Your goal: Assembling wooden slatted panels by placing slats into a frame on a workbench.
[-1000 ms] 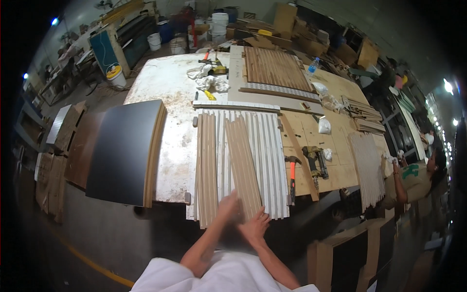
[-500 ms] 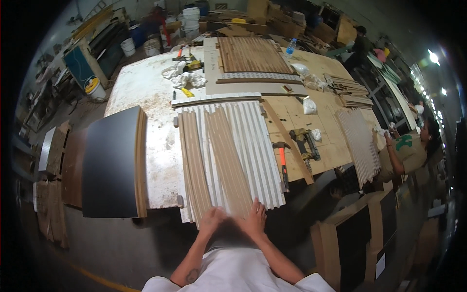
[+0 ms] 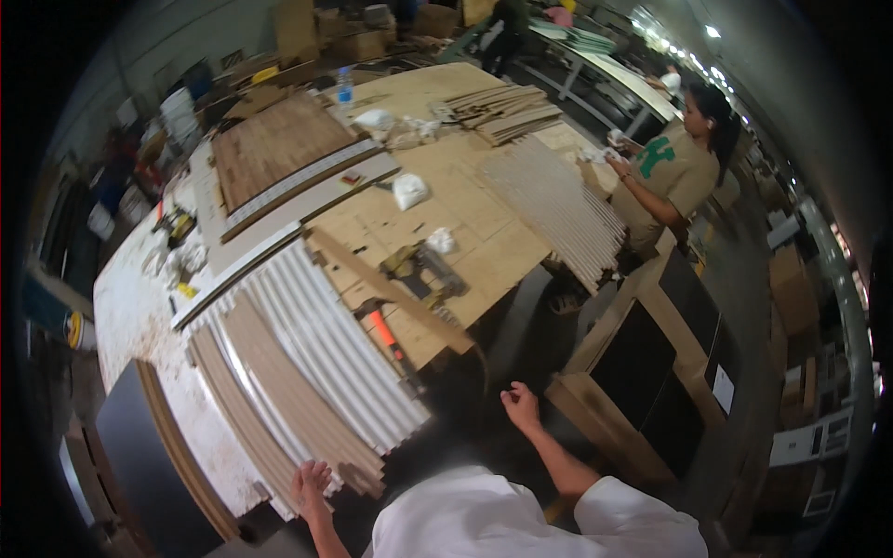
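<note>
At the near ends of the brown wood strips (image 3: 284, 381) is my left hand (image 3: 312, 480), its fingers loosely bent and apart; whether it touches them I cannot tell. These strips lie in two bands over a white ribbed panel (image 3: 339, 339). My right hand (image 3: 521, 405) hangs in the air past the table's near edge, fingers half curled with nothing seen in them. A hammer (image 3: 384, 333) with an orange handle lies beside the panel. Right of it are a long wooden slat (image 3: 391, 288) and a cordless drill (image 3: 423, 274).
A dark board (image 3: 153, 456) stands at the table's left. Cartons with black panels (image 3: 633, 372) stand close to my right hand. Across the table are a brown slatted panel (image 3: 279, 153), a white bag (image 3: 409, 192) and a grey ribbed panel (image 3: 558, 205); a person (image 3: 665, 172) stands beside it.
My view has swung to the right. Both hands were together at the strips' near ends; the right has moved away to the right, and the hands are now wide apart.
</note>
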Demonstrator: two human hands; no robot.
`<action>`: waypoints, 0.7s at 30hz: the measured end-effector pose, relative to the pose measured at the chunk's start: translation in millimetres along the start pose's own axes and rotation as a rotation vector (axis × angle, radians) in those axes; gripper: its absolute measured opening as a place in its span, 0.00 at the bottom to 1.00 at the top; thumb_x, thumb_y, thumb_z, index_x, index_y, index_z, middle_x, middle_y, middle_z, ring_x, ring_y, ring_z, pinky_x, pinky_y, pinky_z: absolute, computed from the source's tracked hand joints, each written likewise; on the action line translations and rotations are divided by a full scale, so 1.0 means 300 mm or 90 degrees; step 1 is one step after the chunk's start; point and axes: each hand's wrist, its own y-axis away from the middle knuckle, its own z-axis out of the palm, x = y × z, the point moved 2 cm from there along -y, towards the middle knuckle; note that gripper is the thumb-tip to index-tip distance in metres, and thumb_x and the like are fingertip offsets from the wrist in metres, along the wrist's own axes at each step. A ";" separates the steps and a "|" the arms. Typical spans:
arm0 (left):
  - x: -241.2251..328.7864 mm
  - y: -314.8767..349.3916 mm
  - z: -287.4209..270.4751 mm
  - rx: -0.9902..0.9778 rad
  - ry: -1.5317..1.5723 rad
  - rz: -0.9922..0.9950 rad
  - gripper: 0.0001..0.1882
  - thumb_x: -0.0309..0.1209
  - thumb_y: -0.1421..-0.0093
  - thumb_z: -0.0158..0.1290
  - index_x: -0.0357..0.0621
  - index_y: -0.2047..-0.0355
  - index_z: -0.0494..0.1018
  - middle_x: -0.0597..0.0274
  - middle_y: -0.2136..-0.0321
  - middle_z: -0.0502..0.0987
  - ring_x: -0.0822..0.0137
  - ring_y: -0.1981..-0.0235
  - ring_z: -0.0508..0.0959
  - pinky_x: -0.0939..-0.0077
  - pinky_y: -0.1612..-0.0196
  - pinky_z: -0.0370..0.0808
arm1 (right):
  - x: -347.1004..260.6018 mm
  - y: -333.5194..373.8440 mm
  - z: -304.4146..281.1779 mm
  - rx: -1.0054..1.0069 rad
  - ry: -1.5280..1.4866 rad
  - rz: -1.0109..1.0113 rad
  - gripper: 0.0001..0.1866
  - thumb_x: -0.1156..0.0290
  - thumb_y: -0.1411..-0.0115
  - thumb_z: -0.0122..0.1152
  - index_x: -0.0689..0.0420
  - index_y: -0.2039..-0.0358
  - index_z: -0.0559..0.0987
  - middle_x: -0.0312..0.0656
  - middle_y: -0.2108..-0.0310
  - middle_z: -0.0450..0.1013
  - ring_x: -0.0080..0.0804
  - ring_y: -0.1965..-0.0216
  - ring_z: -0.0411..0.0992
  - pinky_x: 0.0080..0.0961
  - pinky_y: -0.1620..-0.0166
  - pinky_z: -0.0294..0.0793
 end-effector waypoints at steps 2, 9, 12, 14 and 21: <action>0.052 0.017 0.143 -0.008 -0.003 0.019 0.27 0.48 0.38 0.50 0.31 0.56 0.69 0.51 0.67 0.78 0.65 0.67 0.79 0.75 0.64 0.76 | 0.194 -0.206 -0.041 -0.066 -0.341 0.200 0.13 0.64 0.45 0.61 0.58 0.64 0.76 0.36 0.76 0.74 0.28 0.73 0.73 0.24 0.71 0.72; 0.134 0.052 0.452 0.008 -0.095 0.035 0.28 0.50 0.35 0.44 0.33 0.55 0.70 0.51 0.67 0.78 0.63 0.66 0.79 0.73 0.62 0.76 | 0.600 -0.982 -0.509 0.216 -0.546 0.443 0.34 0.39 0.39 0.41 0.50 0.41 0.62 0.41 0.40 0.56 0.36 0.40 0.54 0.44 0.44 0.60; 0.117 0.080 0.403 0.102 -0.073 0.005 0.29 0.52 0.35 0.43 0.33 0.55 0.70 0.51 0.68 0.78 0.63 0.67 0.80 0.73 0.62 0.76 | 0.524 -1.145 -0.554 0.182 -0.619 0.412 0.40 0.38 0.37 0.35 0.52 0.34 0.49 0.42 0.32 0.41 0.38 0.32 0.41 0.45 0.37 0.52; 0.102 0.104 0.388 0.137 -0.070 -0.002 0.30 0.52 0.35 0.42 0.33 0.54 0.69 0.51 0.67 0.78 0.62 0.66 0.79 0.73 0.62 0.76 | 0.443 -1.174 -0.532 0.113 -0.679 0.357 0.40 0.40 0.36 0.33 0.51 0.32 0.43 0.41 0.30 0.35 0.38 0.30 0.36 0.44 0.36 0.49; 0.066 0.129 0.478 0.136 0.004 0.012 0.30 0.52 0.35 0.41 0.33 0.52 0.68 0.51 0.66 0.78 0.62 0.65 0.79 0.72 0.61 0.75 | 0.230 -1.040 -0.390 -0.013 -0.654 0.335 0.43 0.39 0.36 0.35 0.62 0.35 0.48 0.51 0.33 0.44 0.44 0.33 0.45 0.44 0.37 0.57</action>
